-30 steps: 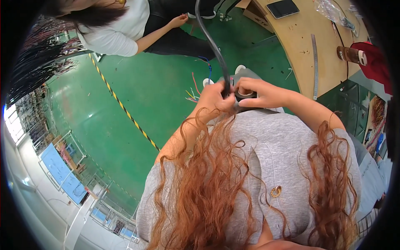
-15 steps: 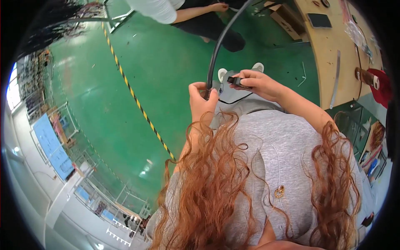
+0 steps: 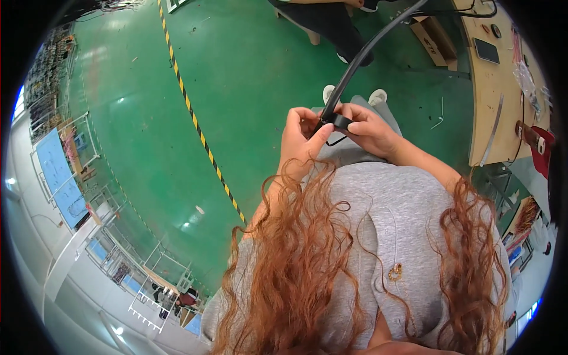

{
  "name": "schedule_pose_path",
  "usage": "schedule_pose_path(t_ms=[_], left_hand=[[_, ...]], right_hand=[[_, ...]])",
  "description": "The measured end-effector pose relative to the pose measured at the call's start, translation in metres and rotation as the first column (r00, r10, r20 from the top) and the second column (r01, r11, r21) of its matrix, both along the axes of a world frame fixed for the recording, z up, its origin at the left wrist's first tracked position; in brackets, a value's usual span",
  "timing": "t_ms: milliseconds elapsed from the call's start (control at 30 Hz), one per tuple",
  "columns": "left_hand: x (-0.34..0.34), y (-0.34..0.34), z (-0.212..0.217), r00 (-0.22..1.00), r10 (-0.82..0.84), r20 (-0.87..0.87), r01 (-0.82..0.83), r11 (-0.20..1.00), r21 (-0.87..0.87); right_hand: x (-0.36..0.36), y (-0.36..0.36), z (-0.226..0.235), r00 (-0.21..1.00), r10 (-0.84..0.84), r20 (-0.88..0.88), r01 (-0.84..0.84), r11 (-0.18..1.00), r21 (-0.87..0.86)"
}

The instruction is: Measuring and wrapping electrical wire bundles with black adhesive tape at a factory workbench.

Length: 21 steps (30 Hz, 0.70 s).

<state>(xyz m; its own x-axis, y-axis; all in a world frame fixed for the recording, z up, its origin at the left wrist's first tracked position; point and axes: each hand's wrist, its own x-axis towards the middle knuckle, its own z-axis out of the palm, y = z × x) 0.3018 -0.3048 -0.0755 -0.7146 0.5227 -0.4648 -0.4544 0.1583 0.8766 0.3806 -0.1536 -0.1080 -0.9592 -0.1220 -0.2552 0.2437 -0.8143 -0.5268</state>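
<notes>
A thick black cable (image 3: pixel 357 64) runs down from the upper right to my hands. My left hand (image 3: pixel 300 135) is closed on its lower end, thumb and fingers pinching it. In my right hand (image 3: pixel 371 130) is a roll of black tape (image 3: pixel 341 122), gripped between thumb and fingers and held right against the cable, close to my left thumb. A thin black strand shows just under the two hands, over my grey trousers. The fingers partly cover the spot where tape and cable meet.
A wooden table (image 3: pixel 482 89) stands at the right, bearing a dark flat device (image 3: pixel 486 50), a long grey strip (image 3: pixel 492 131) and plastic bags. An open cardboard box (image 3: pixel 435 42) is beside it. Another person's dark-trousered leg (image 3: pixel 334 23) reaches in ahead. Yellow-black tape (image 3: pixel 198 127) lines the green floor.
My right hand has brought the tape roll left, up against the cable beside my left hand. The view has shifted, and the other person now appears farther up.
</notes>
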Motion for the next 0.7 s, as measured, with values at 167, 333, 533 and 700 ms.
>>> schedule_pose_path(t_ms=[167, 333, 533, 700], left_hand=[[-0.006, 0.013, 0.002, 0.981, -0.183, -0.062, 0.173, 0.976, -0.134], [-0.017, 0.023, -0.010, 0.791, -0.301, -0.532, 0.209, 0.951, -0.228], [-0.031, 0.039, -0.035, 0.394, -0.329, -0.858, 0.254, 0.936, -0.243], [-0.025, 0.054, -0.033, 0.255, -0.263, -0.930, 0.221, 0.953, -0.209]], right_hand=[[0.010, 0.008, 0.015, 0.997, -0.074, 0.011, 0.068, 0.957, 0.283], [0.025, 0.015, 0.024, 0.987, -0.051, 0.155, -0.031, 0.873, 0.486], [0.028, 0.023, 0.044, 0.988, -0.125, 0.088, 0.055, 0.827, 0.559], [0.003, 0.037, 0.071, 0.977, -0.105, 0.188, -0.044, 0.757, 0.652]])
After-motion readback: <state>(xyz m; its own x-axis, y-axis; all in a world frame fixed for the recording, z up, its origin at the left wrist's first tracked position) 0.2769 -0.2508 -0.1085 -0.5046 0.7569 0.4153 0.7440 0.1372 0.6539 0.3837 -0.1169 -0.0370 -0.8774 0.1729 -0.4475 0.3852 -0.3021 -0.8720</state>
